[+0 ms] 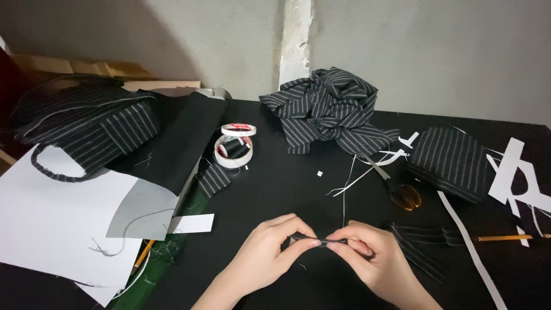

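Low in the middle of the view, my left hand (268,252) and my right hand (370,255) meet over the black table (287,189). Both pinch a small, narrow strip of dark striped fabric (321,240) between thumb and fingertips. The strip runs on past my right hand into a loose striped piece (419,244) that lies on the table. Most of the pinched part is hidden by my fingers.
Scissors (396,186) lie right of centre. Tape rolls with a black thread spool (234,147) sit behind my hands. A crumpled striped cloth (330,112) is at the back, folded striped pieces (450,161) at right, white paper (57,212) at left, a pencil (505,237) at right.
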